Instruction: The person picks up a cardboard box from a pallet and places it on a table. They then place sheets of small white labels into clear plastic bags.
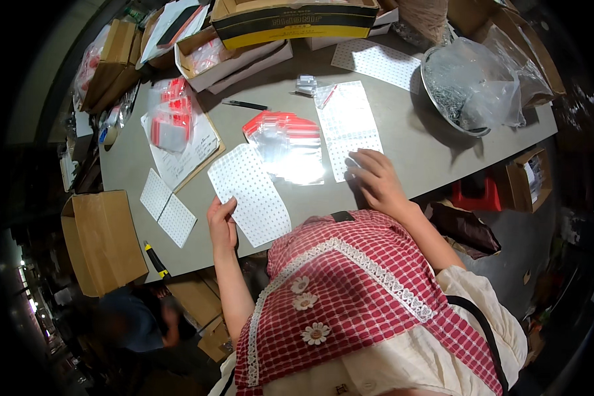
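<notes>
My left hand (222,223) pinches the near edge of a white dotted sheet (251,195) that lies on the grey table (416,142). My right hand (375,178) rests palm down on the near corner of another white dotted sheet (348,125). Between the two sheets lies a fanned stack of small clear zip bags with red strips (286,142).
Two more dotted sheets (167,206) lie at the left and one (376,61) at the back. A pen (244,104), a second pile of red-strip bags (170,122), a metal bowl with a plastic bag (468,86) and cardboard boxes (290,20) ring the table. Another person (135,323) crouches lower left.
</notes>
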`<control>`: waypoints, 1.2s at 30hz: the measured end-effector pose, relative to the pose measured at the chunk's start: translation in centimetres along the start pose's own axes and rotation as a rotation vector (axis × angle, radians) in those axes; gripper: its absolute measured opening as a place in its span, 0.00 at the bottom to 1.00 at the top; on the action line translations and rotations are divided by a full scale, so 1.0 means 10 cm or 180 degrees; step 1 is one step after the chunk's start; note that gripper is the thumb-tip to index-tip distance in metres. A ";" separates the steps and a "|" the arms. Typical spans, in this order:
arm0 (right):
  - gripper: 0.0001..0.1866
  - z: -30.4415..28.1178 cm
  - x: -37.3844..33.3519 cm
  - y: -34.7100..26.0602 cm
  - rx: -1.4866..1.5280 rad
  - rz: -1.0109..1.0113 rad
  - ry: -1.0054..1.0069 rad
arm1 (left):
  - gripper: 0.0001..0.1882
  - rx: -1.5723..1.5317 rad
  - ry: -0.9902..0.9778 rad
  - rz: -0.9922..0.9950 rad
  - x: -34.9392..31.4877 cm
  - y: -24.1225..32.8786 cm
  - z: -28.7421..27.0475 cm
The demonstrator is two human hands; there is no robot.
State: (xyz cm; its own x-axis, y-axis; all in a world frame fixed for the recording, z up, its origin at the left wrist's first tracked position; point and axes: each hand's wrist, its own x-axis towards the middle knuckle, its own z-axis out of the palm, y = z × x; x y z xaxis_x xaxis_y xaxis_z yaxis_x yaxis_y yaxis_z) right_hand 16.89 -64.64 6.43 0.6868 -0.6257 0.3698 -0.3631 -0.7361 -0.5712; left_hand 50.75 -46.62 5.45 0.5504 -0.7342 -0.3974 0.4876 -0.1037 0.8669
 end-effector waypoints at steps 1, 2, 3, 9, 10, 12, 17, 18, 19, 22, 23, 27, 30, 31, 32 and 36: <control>0.15 -0.06 -0.02 0.00 -0.0005 0.0091 0.0064 | 0.19 0.0107 0.0076 -0.0065 0.05 0.00 0.01; 0.15 -0.10 -0.05 0.01 -0.0013 0.0186 0.0130 | 0.19 0.0216 0.0147 -0.0132 0.08 -0.01 0.02; 0.15 -0.13 -0.08 0.04 -0.0082 0.0313 0.0227 | 0.19 0.0241 0.0212 -0.0126 0.11 -0.03 0.03; 0.16 -0.28 -0.19 0.22 -0.0370 0.0507 0.0181 | 0.21 0.0330 0.0431 -0.0072 0.11 -0.07 0.11; 0.16 -0.30 -0.21 0.24 -0.0375 0.0502 0.0171 | 0.21 0.0314 0.0432 -0.0038 0.10 -0.06 0.13; 0.17 -0.35 -0.24 0.26 -0.0397 0.0462 0.0126 | 0.22 0.0283 0.0442 0.0040 0.08 -0.06 0.17; 0.18 -0.47 -0.33 0.33 -0.0535 0.0325 -0.0019 | 0.22 0.0251 0.0466 0.0102 0.04 -0.06 0.17; 0.18 -0.49 -0.34 0.35 -0.0561 0.0294 -0.0020 | 0.22 0.0241 0.0466 0.0087 0.05 -0.06 0.16; 0.19 -0.50 -0.35 0.36 -0.0587 0.0262 -0.0022 | 0.21 0.0232 0.0467 0.0072 0.06 -0.07 0.16; 0.20 -0.51 -0.34 0.39 -0.0570 0.0201 -0.0033 | 0.21 0.0189 0.0417 0.0018 0.08 -0.04 0.15; 0.20 -0.51 -0.34 0.40 -0.0556 0.0197 -0.0035 | 0.21 0.0169 0.0416 0.0003 0.08 -0.04 0.15; 0.21 -0.49 -0.31 0.44 -0.0549 0.0142 -0.0070 | 0.21 0.0184 0.0424 -0.0016 0.07 0.00 0.19; 0.21 -0.48 -0.29 0.47 -0.0538 0.0105 -0.0116 | 0.22 0.0130 0.0388 -0.0005 0.06 0.01 0.19; 0.21 -0.49 -0.28 0.47 -0.0525 0.0097 -0.0133 | 0.22 0.0149 0.0418 -0.0029 0.06 0.00 0.19; 0.21 -0.49 -0.27 0.47 -0.0515 0.0091 -0.0168 | 0.22 0.0169 0.0451 -0.0053 0.07 -0.01 0.17; 0.20 -0.53 -0.16 0.46 -0.0517 0.0101 -0.0197 | 0.23 0.0187 0.0474 -0.0036 0.08 -0.04 0.12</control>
State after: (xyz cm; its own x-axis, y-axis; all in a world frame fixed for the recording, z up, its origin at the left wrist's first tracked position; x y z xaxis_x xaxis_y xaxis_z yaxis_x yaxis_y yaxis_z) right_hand 10.75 -68.39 7.05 0.7090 -0.6360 0.3048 -0.4789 -0.7514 -0.4540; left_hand 50.15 -48.00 5.11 0.6417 -0.6256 -0.4437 0.4562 -0.1538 0.8765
